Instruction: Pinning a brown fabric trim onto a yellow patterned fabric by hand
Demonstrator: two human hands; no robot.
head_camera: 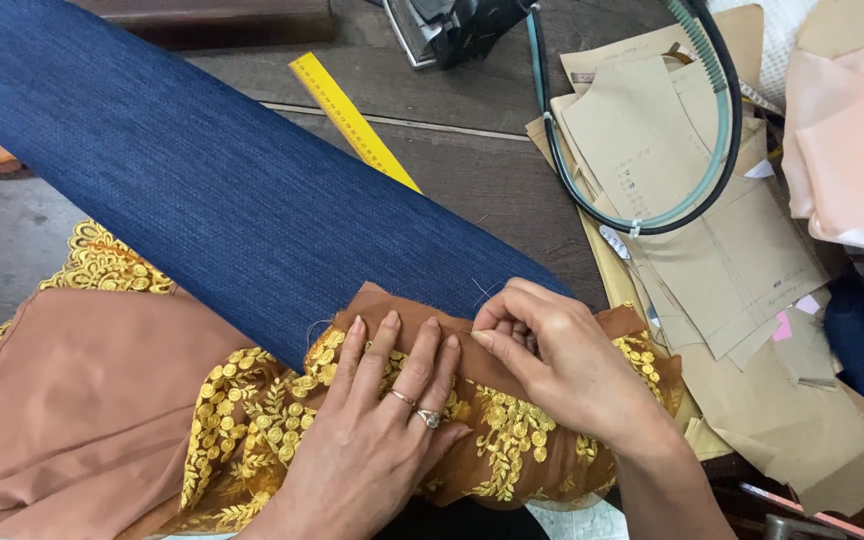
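right now i see the brown fabric (402,318) folded over at its top edge, lying just below the long navy denim roll (222,190) and touching it. my left hand (382,420) lies flat and open on that fold, fingers spread, pressing it down. my right hand (552,360) is pinched closed on the fold's edge beside the left fingertips; something thin like a pin may be between thumb and forefinger, but i cannot tell for sure. the cloth is sheer rust-brown mesh stitched with gold floral embroidery (492,430), and a plain brown lining (82,400) spreads out to the left of the hands, below the denim roll. above the denim roll a yellow ruler (352,120) lies slanted on the dark wooden table (472,170), with bare wood around it. right of the denim roll, tan paper patterns (712,250) crowd the edge under a looped green-black hose (652,215). an iron (452,30) sits beyond, pink cloth (847,140) far right.
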